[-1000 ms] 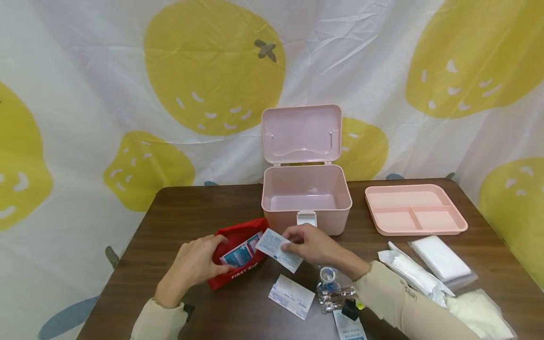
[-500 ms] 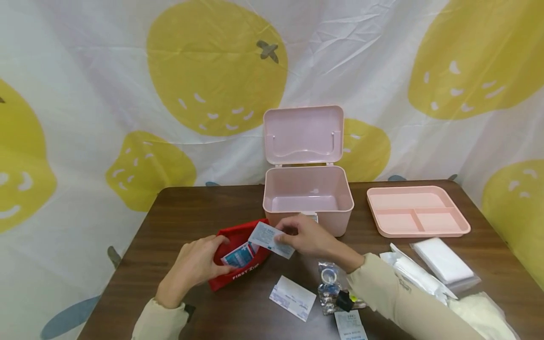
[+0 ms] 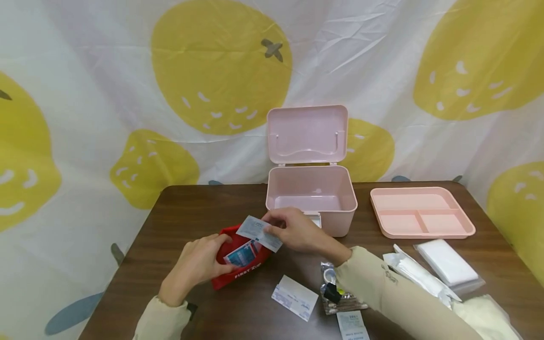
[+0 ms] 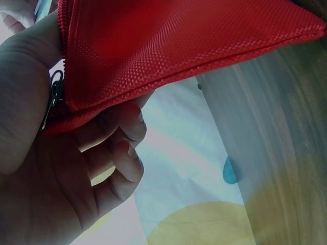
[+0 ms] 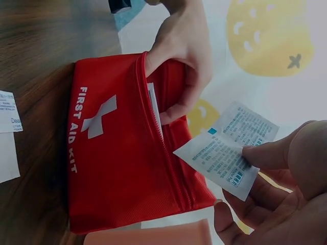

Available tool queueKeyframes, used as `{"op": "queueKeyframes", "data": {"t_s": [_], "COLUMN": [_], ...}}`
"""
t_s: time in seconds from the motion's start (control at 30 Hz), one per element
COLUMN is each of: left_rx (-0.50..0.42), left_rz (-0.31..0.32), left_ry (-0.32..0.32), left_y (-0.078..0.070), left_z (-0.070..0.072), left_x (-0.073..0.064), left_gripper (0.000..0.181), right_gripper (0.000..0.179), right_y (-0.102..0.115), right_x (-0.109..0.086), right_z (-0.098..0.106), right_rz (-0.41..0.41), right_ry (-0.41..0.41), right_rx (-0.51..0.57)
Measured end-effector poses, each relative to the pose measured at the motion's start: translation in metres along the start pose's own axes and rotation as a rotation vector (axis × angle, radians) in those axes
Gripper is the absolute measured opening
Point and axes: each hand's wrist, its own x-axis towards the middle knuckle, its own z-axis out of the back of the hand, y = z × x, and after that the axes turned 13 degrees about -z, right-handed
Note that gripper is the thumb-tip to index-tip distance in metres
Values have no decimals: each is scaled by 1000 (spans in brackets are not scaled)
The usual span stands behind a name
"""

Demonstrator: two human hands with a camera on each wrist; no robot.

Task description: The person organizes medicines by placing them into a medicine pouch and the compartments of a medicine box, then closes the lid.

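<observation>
My left hand (image 3: 193, 267) grips the red zippered first aid pouch (image 5: 117, 168) at its opening, with the thumb and fingers spreading the mouth apart. Its zip pull shows beside the palm in the left wrist view. Inside the pouch lies a blue-and-white printed packet (image 3: 241, 255). My right hand (image 3: 297, 231) pinches a flat white sachet with blue print (image 5: 225, 148) between thumb and fingers. In the head view that sachet overlaps the pouch's far rim; in the right wrist view it hangs beside the opening.
Behind the hands stands an open pink box (image 3: 312, 189), lid raised. A pink divided tray (image 3: 418, 215) is at the back right. White wrapped packages (image 3: 446, 262) lie at the right. Nearer are a folded paper packet (image 3: 295, 297), small bagged items (image 3: 340, 302) and another sachet (image 3: 352, 326).
My right hand has carried the sachet left and slightly up, so it overlaps the pouch's opening. My left hand keeps its grip on the pouch. The head view has shifted slightly.
</observation>
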Motion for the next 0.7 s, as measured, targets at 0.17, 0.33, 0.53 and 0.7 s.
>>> {"op": "queueKeyframes", "data": {"t_s": [0.17,0.33,0.53,0.7], "left_rx": [4,14,12,7], "left_rz": [-3,-15,-17,-16], "left_ry": [0,-7,-14,-8], "left_y": [0,1,1,0], "left_z": [0,-1,1,1], "left_x": [0,1,0,0], "left_gripper": [63,63,59,56], "right_gripper": [10,11,14,16], "right_y": [7,10,13,11], "right_x": [3,7,14,18], "right_z": [-4,-6,-12,-21], "right_rz": [8,44,270,384], "right_ry": [-16,-27,-50,-22], "right_rx": [-27,-60,-158,-327]}}
